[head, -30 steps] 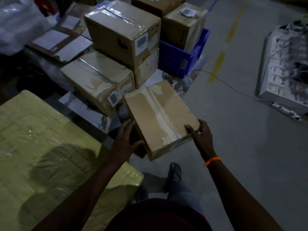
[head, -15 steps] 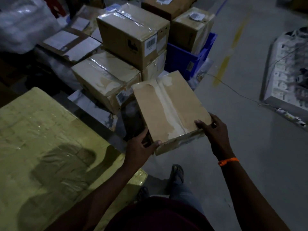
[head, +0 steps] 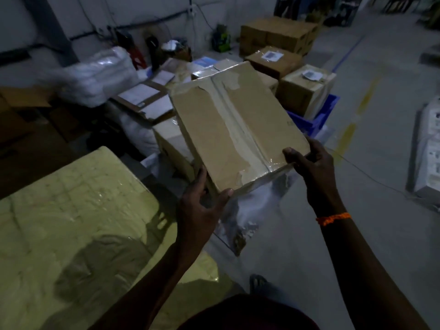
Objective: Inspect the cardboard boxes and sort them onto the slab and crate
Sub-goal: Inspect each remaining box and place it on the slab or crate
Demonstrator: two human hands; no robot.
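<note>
A taped brown cardboard box (head: 233, 129) is held up in the air in front of me, its top face tilted toward the camera. My left hand (head: 202, 208) grips its near left corner, thumb on the front edge. My right hand (head: 309, 165) holds the near right corner, thumb on top. A blue crate (head: 316, 120) stands behind the box on the right, with another cardboard box (head: 307, 89) inside it. Behind and under the held box sit more stacked cardboard boxes (head: 171, 144). A marbled slab (head: 240, 225) shows on the floor beneath the box.
A large yellow plastic-wrapped block (head: 71, 225) fills the lower left. White wrapped bundles (head: 95, 75) and flat packages lie at left back. More cartons (head: 276, 36) stand far back. White packages (head: 428, 148) lie at the right edge; grey floor with a yellow line lies between.
Both hands have lifted the box from floor level up toward my chest. The view has tipped upward, showing the back wall and far cartons.
</note>
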